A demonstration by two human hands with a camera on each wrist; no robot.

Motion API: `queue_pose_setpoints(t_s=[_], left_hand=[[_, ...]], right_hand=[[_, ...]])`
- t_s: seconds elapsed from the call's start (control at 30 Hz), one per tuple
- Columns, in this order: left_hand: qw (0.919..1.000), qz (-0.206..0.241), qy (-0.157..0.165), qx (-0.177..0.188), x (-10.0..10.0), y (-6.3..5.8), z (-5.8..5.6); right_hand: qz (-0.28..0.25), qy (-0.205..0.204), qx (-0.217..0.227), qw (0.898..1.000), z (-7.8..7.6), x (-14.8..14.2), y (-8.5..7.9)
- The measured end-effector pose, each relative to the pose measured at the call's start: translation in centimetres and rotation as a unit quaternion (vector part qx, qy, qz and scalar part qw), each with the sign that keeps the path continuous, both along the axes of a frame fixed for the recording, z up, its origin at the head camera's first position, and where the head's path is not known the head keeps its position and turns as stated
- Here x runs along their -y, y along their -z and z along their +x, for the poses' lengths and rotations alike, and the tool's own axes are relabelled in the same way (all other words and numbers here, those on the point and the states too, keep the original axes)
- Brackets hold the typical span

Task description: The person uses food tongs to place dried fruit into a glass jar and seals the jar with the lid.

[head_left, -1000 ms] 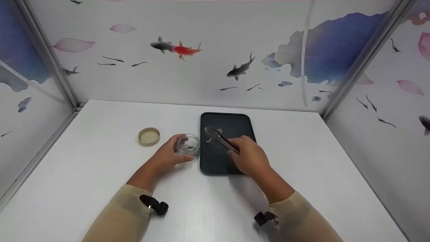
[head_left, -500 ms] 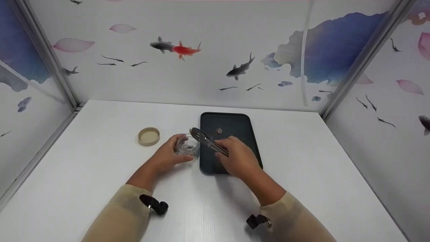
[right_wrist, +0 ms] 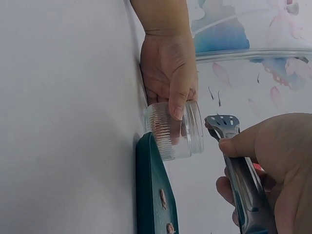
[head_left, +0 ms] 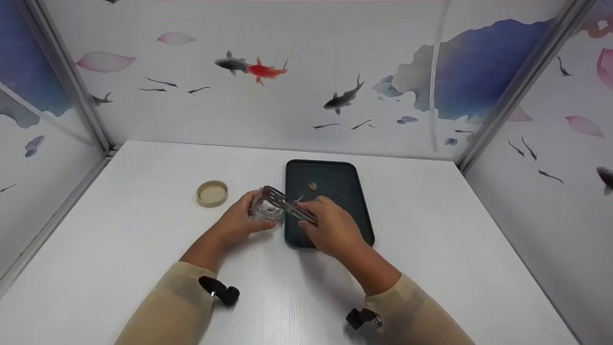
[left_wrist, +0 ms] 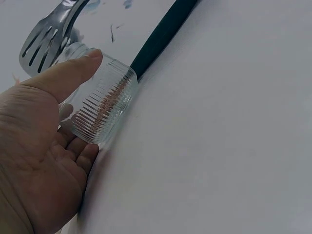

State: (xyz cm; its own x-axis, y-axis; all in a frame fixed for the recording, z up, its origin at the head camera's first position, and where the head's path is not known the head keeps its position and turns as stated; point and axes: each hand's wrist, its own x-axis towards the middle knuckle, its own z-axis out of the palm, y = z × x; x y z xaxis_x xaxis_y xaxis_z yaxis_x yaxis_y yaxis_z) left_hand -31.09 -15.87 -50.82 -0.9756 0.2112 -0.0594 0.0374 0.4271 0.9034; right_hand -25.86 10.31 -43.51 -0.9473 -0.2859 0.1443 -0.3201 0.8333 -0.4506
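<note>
My left hand [head_left: 237, 220] grips a clear ribbed glass jar [left_wrist: 105, 100] around its side, thumb in front. Small brownish pieces [right_wrist: 161, 122] lie in the bottom of the jar. My right hand [head_left: 335, 227] holds metal tongs [right_wrist: 239, 170] with slotted heads. The tong tips are above the jar's open mouth in the head view, with a small brownish bit [right_wrist: 208, 123] between them, its kind too small to tell. Beside the jar lies a dark green tray [head_left: 330, 172], with small brownish pieces [right_wrist: 163, 199] on it.
A round beige lid [head_left: 212, 193] lies on the white table [head_left: 158, 191] left of the jar. Printed panels with painted fish [head_left: 266, 71] enclose the table at the back and sides. A dark wrist camera [head_left: 225, 293] sits on each sleeve.
My right hand has carried the tongs leftward from over the tray to above the jar's mouth. The left hand and jar have stayed in place.
</note>
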Motion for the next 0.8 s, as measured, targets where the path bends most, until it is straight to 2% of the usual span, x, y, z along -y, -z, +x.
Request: queue_pose_setpoints(t_s=[0.27,0.43,0.8], left_hand=[[1.0,0.006,0.005,0.001,0.03,-0.14,0.03],[1.0,0.005,0.002,0.0,-0.09,-0.15,-0.01],[0.9997,0.017,0.01,-0.012,0.08,-0.09,0.13]], right_hand=[[0.004,0.01,0.017,1.0,-0.11,-0.02,0.18],[-0.001,0.03,0.031,0.999,-0.16,-0.1,0.21],[-0.015,0.052,0.029,0.998,-0.93,-0.54,0.32]])
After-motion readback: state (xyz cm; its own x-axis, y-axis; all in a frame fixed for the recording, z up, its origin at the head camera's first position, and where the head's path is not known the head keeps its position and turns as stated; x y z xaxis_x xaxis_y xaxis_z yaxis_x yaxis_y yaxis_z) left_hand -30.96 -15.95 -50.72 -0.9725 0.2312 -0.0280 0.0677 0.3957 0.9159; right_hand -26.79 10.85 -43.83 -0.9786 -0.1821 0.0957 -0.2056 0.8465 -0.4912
